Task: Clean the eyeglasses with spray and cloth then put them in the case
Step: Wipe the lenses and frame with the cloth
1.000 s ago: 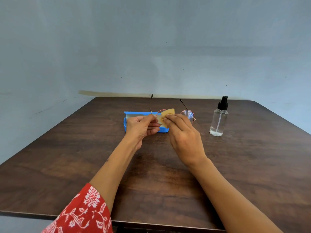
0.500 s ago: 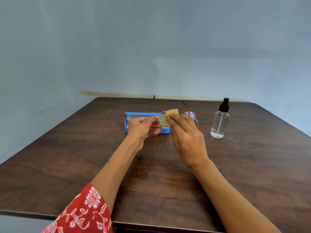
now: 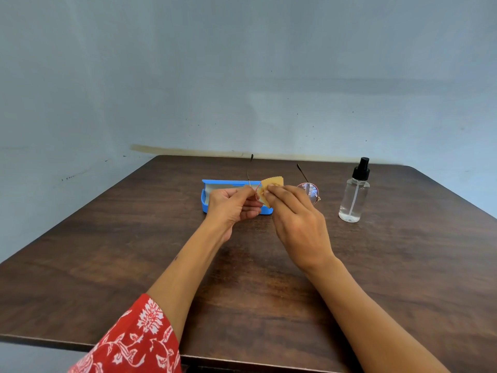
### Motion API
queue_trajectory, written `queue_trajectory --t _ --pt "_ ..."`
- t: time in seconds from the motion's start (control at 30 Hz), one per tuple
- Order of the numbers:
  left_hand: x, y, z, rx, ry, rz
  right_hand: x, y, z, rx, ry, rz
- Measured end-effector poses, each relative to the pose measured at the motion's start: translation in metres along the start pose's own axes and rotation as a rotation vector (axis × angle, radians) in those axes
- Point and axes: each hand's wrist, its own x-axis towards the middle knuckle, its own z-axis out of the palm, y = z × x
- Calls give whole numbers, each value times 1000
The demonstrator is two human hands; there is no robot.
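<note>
My left hand [image 3: 232, 204] pinches the eyeglasses [image 3: 309, 191] by the frame to steady them above the open case [image 3: 205, 199]; my right hand [image 3: 293, 211] pinches the cloth [image 3: 271, 182] around one lens to wipe both faces.

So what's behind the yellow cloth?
One lens of the eyeglasses: its pink rim peeks out beside the yellow cloth, but the glass itself is covered. The right hand pinches the cloth; the open blue case lies farther back.
</note>
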Motion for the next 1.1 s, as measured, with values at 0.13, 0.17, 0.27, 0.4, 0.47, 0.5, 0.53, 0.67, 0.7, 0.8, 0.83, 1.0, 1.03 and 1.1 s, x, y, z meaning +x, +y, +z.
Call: queue_trajectory --t 0.13,0.17,0.27,0.4,0.47,0.5,0.53,0.67,0.7,0.8,0.83,1.0,1.03,1.1 --pt "0 0 1 -17 17 24 0 -8 1 41 -23 -76" --pt "1 1 0 -24 24 26 0 -8 0 41 -26 -73" --pt "1 2 -2 -28 19 14 1 -2 -2 0 -5 7" --pt "1 1 -1 -2 -1 -10 0 2 -2 -26 4 40" --pt "1 0 0 4 -1 2 0 -2 0 -12 -6 -5" --pt "1 0 0 0 3 9 -1 -3 2 -2 -22 -34" --pt "1 0 0 -8 11 15 -1 -5 3 5 -38 -60" --pt "2 2 -2 -27 24 14 -2 -1 2 -16 -41 -41" --pt "2 2 -2 -24 22 9 -2 1 1 -28 -35 -10" --pt "1 1 -1 -12 11 -10 -2 5 1 -48 -24 37" --pt "1 1 -1 -7 6 -10 -2 4 1 -43 -19 26" --pt "1 1 0 -24 21 26 -1 -7 5 19 -23 -79" --pt "1 2 0 -32 32 28 -1 -8 5 19 -25 -79" --pt "2 3 -2 -38 44 19 -1 -5 3 3 -15 -41"
